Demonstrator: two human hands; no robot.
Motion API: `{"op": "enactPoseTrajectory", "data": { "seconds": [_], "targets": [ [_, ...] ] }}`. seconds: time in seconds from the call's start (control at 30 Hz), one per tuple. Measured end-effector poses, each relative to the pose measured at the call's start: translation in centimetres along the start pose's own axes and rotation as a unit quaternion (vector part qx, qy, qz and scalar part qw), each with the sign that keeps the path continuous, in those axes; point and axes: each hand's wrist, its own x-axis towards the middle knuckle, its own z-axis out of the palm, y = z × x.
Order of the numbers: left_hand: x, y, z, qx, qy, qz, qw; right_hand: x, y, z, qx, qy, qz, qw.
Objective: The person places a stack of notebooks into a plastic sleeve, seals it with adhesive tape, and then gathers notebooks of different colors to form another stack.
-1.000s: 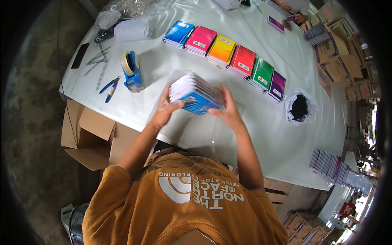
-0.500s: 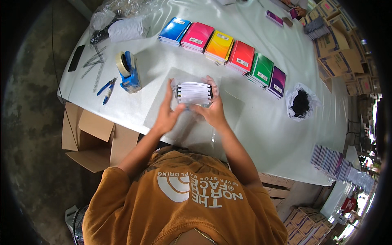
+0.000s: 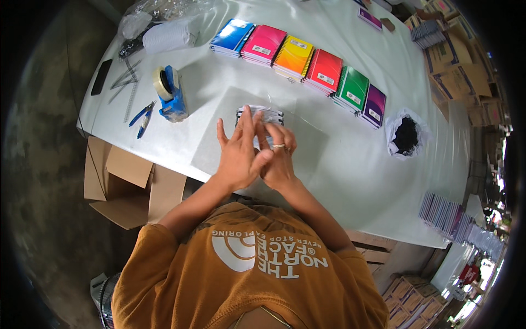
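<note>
left hand point(image 3: 239, 159) is holding its fingers parted, gripping nothing visible; right hand point(image 3: 278, 163) is half curling, any grip i cannot tell. the 2 are overlapping by the stack point(image 3: 271, 116), which is lying on film point(image 3: 211, 148) on the worktop point(image 3: 361, 175), seemingly being smoothed; the next move is probably calling for taut film.

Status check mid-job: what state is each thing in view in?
Notebook bundle: partly covered
Left hand: fingers extended, over the bundle
Right hand: fingers bent, at the bundle
Plastic sheet: spread flat
Notebook piles: closed, in a row
Tape dispenser: roll fitted
Pliers: lying down, handles apart
Wire coils: loose, crossing
Phone: lying flat, dark
Cardboard box: flaps open
White bag: open, dark filling
</note>
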Motion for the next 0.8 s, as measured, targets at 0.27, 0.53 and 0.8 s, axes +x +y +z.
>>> {"op": "enactPoseTrajectory", "data": {
  "seconds": [0.27, 0.53, 0.8],
  "targets": [
    [8.0, -3.5, -2.7, -0.103, -0.157, 0.004, 0.982, 1.3, 2.0, 0.6, 0.021, 0.099, -0.088, 0.991],
    [0.5, -1.0, -1.0, 0.081, 0.054, 0.143, 0.985, 2.0, 0.9, 0.3, 0.125, 0.132, 0.024, 0.983],
    [0.8, -20.6, -6.4, -0.173, 0.333, -0.346, 0.860, 1.7, 0.6, 0.6, 0.089, 0.137, -0.003, 0.987]
  ]
}}
